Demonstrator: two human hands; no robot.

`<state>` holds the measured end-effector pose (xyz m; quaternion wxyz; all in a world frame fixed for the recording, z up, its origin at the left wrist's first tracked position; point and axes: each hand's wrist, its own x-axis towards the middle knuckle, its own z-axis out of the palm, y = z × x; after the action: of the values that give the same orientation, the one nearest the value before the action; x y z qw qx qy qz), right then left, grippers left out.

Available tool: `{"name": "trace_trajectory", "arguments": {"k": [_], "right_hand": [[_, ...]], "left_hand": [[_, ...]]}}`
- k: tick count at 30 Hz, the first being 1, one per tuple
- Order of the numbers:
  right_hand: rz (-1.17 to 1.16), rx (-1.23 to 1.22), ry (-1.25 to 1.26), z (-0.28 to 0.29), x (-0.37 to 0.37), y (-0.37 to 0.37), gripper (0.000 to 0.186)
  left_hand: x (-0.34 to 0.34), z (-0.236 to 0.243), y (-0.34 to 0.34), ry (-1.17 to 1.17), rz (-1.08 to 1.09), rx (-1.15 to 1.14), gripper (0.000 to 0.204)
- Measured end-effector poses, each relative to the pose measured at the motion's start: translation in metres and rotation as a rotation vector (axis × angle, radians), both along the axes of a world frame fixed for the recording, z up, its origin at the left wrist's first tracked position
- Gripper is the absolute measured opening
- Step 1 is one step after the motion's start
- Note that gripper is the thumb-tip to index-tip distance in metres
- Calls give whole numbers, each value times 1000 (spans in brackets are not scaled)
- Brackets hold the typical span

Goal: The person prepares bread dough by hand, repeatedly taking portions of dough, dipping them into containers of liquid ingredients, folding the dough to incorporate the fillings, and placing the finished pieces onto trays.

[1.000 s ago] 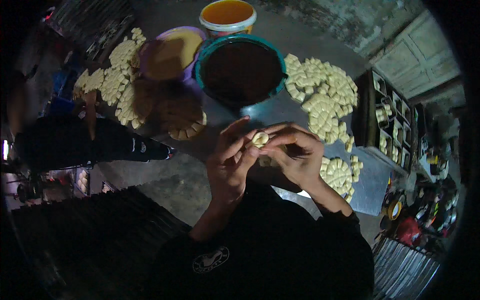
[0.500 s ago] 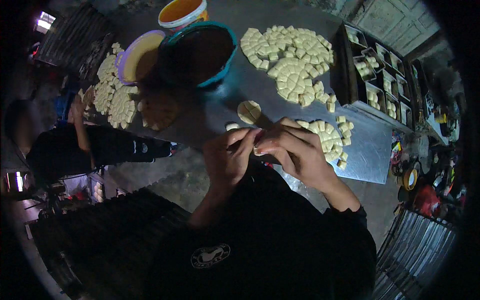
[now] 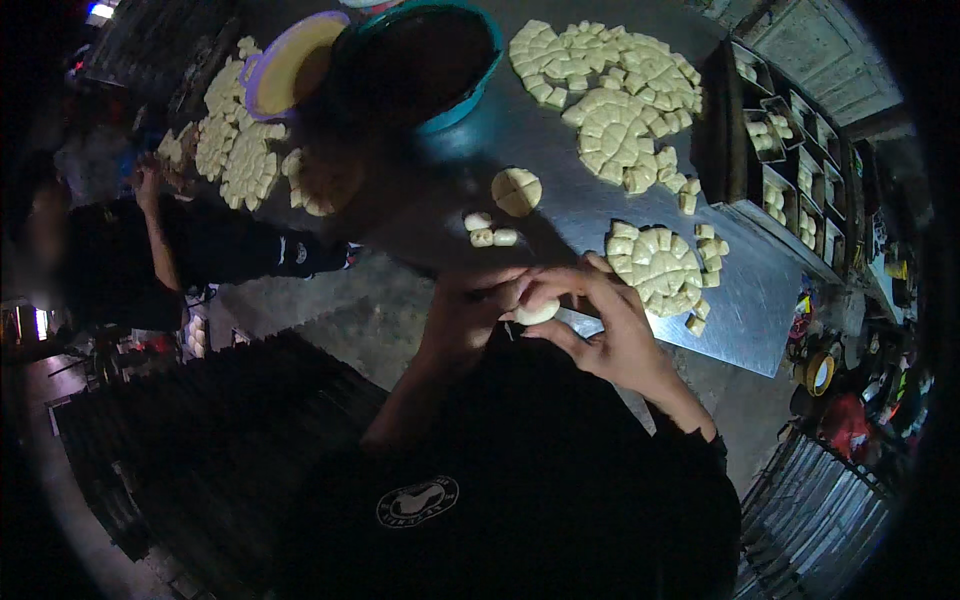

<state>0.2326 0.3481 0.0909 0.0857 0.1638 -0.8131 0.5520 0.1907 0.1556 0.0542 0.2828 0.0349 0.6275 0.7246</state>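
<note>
Meeting near frame centre, left hand (image 3: 468, 308) and right hand (image 3: 620, 335) have their grip clamped on a dough ball (image 3: 538, 313), presumably to steady it from both sides.

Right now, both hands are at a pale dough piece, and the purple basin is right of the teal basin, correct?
Not quite: in the head view, the purple basin is left of the teal basin. The left hand and right hand are at the dough piece.
</note>
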Motion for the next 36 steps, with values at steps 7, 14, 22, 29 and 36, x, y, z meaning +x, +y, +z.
{"name": "trace_trajectory", "arguments": {"k": [7, 14, 22, 29, 36], "right_hand": [[-93, 86, -208, -40, -18, -31, 47], [-156, -113, -849, -100, -50, -60, 46], [-571, 266, -472, -152, -95, -54, 20], [-275, 464, -239, -158, -105, -55, 35], [88, 875, -115, -187, -87, -30, 29]], "left_hand": [[-13, -29, -17, -259, -35, -21, 27], [-45, -96, -45, 169, -187, -412, 20], [-115, -152, -40, 606, -38, -462, 24], [-137, -160, -41, 456, -379, -381, 31], [-147, -148, -64, 464, -184, -495, 35]]}}
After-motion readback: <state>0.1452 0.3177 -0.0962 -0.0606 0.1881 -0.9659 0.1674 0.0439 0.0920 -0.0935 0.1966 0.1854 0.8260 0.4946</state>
